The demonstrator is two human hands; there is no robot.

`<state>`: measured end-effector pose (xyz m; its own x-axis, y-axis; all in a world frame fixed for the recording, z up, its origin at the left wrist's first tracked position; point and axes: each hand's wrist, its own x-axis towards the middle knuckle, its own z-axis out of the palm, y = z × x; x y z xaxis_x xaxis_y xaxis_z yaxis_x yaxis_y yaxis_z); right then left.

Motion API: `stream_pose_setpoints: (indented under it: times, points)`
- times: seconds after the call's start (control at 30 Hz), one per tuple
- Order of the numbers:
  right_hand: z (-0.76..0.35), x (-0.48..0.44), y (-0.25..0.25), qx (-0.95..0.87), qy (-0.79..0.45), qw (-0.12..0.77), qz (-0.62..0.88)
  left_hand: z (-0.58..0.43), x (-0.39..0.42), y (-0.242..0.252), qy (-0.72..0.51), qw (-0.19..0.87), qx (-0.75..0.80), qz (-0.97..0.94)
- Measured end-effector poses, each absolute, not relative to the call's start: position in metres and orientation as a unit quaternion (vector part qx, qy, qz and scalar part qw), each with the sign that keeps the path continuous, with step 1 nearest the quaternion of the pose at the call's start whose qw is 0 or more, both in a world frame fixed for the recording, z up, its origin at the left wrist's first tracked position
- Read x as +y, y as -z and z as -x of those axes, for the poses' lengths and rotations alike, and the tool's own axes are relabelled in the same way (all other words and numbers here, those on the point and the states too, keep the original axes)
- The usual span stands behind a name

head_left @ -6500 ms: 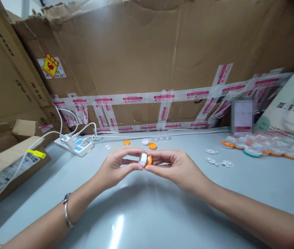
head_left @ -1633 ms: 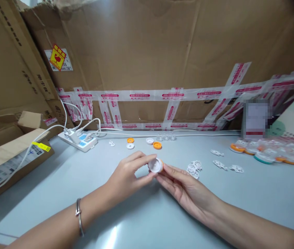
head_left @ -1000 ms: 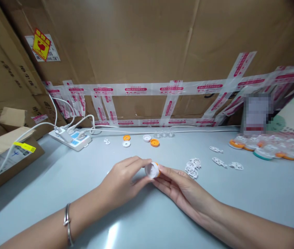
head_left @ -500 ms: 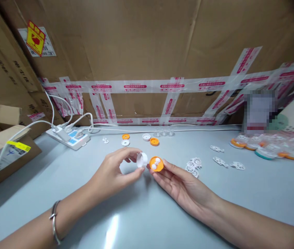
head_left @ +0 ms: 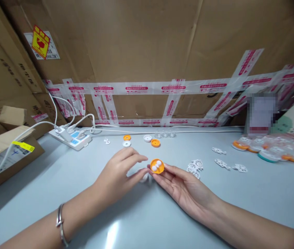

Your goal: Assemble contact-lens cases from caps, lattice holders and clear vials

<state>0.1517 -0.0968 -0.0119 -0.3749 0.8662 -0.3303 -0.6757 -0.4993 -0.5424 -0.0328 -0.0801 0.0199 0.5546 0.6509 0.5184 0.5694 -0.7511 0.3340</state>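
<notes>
My right hand (head_left: 179, 183) grips an orange round cap (head_left: 152, 170) between thumb and fingers, its hollow side facing me. Small white round pieces (head_left: 158, 164) sit inside that cap. Just left of it, my left hand (head_left: 126, 169) has its thumb and fingers apart with nothing between them. A white round cap (head_left: 144, 178) shows partly below the left thumb, apparently on the table; the thumb hides some of it. Right of my right hand lies a small pile of white openwork plastic pieces (head_left: 195, 167).
Farther back lie orange caps (head_left: 155, 143), white caps (head_left: 147, 138), small white pieces (head_left: 106, 141) and clear plastic parts (head_left: 165, 134). A power strip (head_left: 78, 141) with cables is at left, near an open cardboard box (head_left: 11, 155). Several clear-topped pieces (head_left: 268, 152) stand at right.
My left hand has let go of the white cap, which is now lower, beneath the thumb. My right hand still holds the orange cap in nearly the same place.
</notes>
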Motion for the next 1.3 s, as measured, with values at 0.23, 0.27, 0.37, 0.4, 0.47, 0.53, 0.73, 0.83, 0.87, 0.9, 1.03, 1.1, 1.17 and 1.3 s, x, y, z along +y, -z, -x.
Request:
stream_pose_setpoints:
  times: [0.23, 0.27, 0.37, 0.4, 0.47, 0.53, 0.73, 0.83, 0.87, 0.9, 1.03, 1.1, 1.17, 1.3]
  points:
    - [-0.148, -0.103, 0.009, -0.149, -0.813, 0.480, 0.294, 0.023, -0.087, -0.014, -0.326, 0.042, 0.323, -0.887]
    - [-0.148, -0.103, 0.008, -0.147, -0.813, 0.481, 0.293, 0.023, -0.087, -0.013, -0.327, 0.049, 0.325, -0.886]
    - [-0.147, -0.104, 0.008, -0.140, -0.814, 0.483, 0.291, 0.023, -0.086, -0.010, -0.340, 0.083, 0.324, -0.879]
    - [-0.147, -0.104, 0.008, -0.137, -0.813, 0.484, 0.293, 0.022, -0.086, -0.010, -0.343, 0.103, 0.328, -0.874]
    - [-0.146, -0.105, 0.007, -0.135, -0.809, 0.486, 0.301, 0.021, -0.085, -0.010, -0.349, 0.158, 0.346, -0.857]
    - [-0.145, -0.105, 0.007, -0.133, -0.805, 0.488, 0.310, 0.020, -0.085, -0.011, -0.352, 0.210, 0.370, -0.834]
    - [-0.144, -0.107, 0.006, -0.142, -0.807, 0.481, 0.311, 0.018, -0.087, -0.012, -0.354, 0.256, 0.410, -0.800]
    - [-0.144, -0.107, 0.007, -0.145, -0.809, 0.479, 0.309, 0.018, -0.088, -0.012, -0.351, 0.254, 0.414, -0.801]
    - [-0.144, -0.107, 0.008, -0.146, -0.809, 0.478, 0.308, 0.018, -0.088, -0.012, -0.351, 0.252, 0.413, -0.802]
    - [-0.144, -0.107, 0.008, -0.147, -0.810, 0.477, 0.307, 0.018, -0.088, -0.012, -0.352, 0.251, 0.411, -0.803]
    - [-0.145, -0.106, 0.010, -0.150, -0.816, 0.470, 0.302, 0.018, -0.088, -0.010, -0.363, 0.243, 0.399, -0.807]
    - [-0.145, -0.105, 0.011, -0.151, -0.818, 0.469, 0.295, 0.018, -0.087, -0.009, -0.367, 0.240, 0.391, -0.809]
    - [-0.145, -0.105, 0.012, -0.152, -0.821, 0.469, 0.287, 0.018, -0.087, -0.008, -0.369, 0.239, 0.385, -0.812]
    - [-0.146, -0.105, 0.013, -0.149, -0.826, 0.469, 0.276, 0.018, -0.087, -0.007, -0.373, 0.232, 0.373, -0.817]
